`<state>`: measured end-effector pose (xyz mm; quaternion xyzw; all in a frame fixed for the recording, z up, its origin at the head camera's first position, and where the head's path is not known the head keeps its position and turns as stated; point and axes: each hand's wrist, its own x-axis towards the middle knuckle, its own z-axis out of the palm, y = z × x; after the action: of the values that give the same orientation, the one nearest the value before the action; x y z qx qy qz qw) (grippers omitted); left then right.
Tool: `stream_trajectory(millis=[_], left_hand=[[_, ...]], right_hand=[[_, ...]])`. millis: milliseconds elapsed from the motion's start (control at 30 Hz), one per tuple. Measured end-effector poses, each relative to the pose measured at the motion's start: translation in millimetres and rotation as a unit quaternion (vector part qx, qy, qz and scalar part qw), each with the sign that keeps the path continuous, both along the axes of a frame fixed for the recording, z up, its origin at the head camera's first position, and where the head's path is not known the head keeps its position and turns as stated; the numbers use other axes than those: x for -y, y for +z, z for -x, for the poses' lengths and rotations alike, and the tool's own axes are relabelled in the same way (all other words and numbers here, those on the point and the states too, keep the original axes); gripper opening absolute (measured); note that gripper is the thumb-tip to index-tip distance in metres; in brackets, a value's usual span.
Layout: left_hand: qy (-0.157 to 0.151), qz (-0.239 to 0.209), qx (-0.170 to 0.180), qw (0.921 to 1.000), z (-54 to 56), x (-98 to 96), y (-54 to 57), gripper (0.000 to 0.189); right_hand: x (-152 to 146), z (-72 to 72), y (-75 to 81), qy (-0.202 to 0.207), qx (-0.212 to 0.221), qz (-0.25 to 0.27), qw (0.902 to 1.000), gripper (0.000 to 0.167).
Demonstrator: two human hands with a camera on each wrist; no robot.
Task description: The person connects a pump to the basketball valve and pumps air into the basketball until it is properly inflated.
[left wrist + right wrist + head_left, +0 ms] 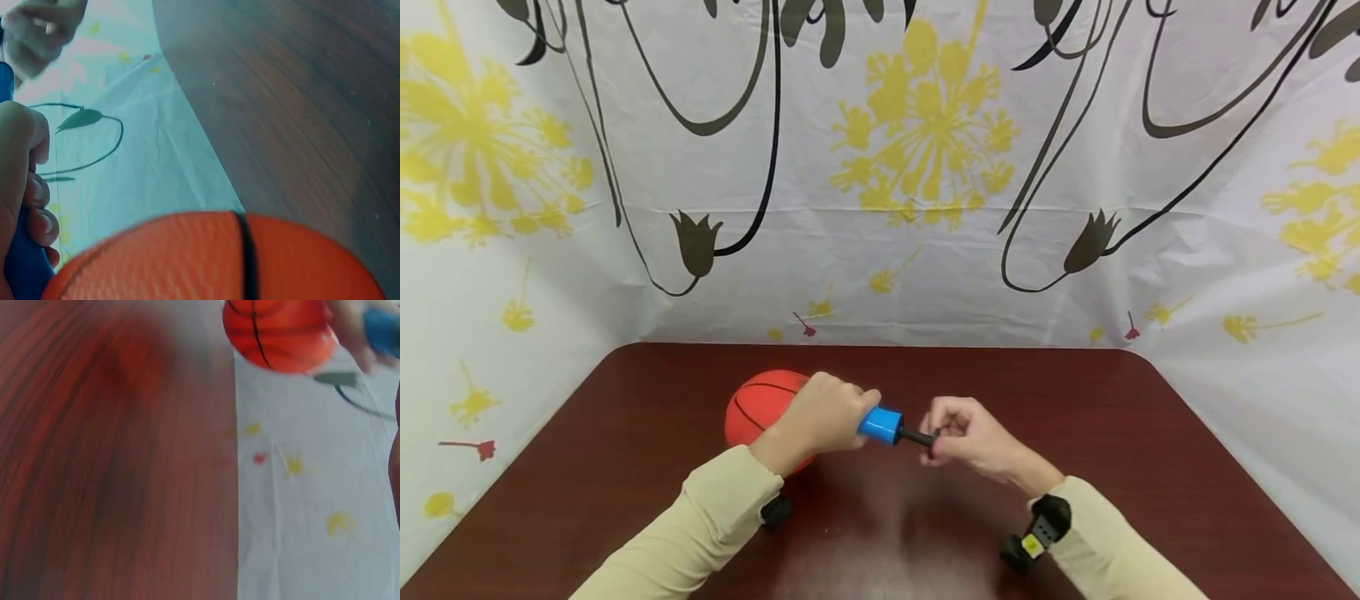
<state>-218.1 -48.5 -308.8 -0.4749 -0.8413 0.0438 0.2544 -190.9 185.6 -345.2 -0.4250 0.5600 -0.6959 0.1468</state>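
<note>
A blue hand pump [882, 425] with a black tip is held above the table. My left hand [823, 412] grips its blue barrel, with the fingers wrapped round it in the left wrist view. The thumb and fingers of my right hand [962, 437] pinch the end of the black tip; exactly what they hold there is too small to tell. An orange basketball [754, 412] with black lines rests on the table behind my left hand, partly hidden by it. The same ball [187, 256] fills the bottom of the left wrist view.
The dark red-brown table [865, 542] has rounded far corners. A white sheet [820, 175] with yellow flowers and dark stems hangs behind it and along the sides. Each wrist wears a black camera; the right wrist's strap [1051, 518] is visible.
</note>
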Motion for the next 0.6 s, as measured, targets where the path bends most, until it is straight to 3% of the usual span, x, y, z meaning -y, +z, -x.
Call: stream_trajectory(millis=[100, 267, 467, 600], left_hand=[[-0.002, 0.013, 0.0, 0.9999, -0.8, 1.8, -1.6, 0.025], [-0.014, 0.01, 0.01, 0.9998, 0.5, 9.4, -7.7, 0.026], [-0.007, -0.009, 0.01, 0.9999, 2.9, 20.8, -9.3, 0.03], [-0.006, -0.006, 0.006, 0.9999, 1.9, 16.8, -7.5, 0.03]], right_hand=[[11, 2.1, -1.5, -0.007, 0.007, -0.023, 0.9997, 0.011], [-6, -6.4, 2.1, 0.012, 0.022, -0.038, 0.999, 0.013], [-40, -16.3, 5.3, 0.089, 0.01, 0.006, 0.9959, 0.013], [-31, -11.2, 4.5, 0.085, -0.004, 0.019, 0.9962, 0.016]])
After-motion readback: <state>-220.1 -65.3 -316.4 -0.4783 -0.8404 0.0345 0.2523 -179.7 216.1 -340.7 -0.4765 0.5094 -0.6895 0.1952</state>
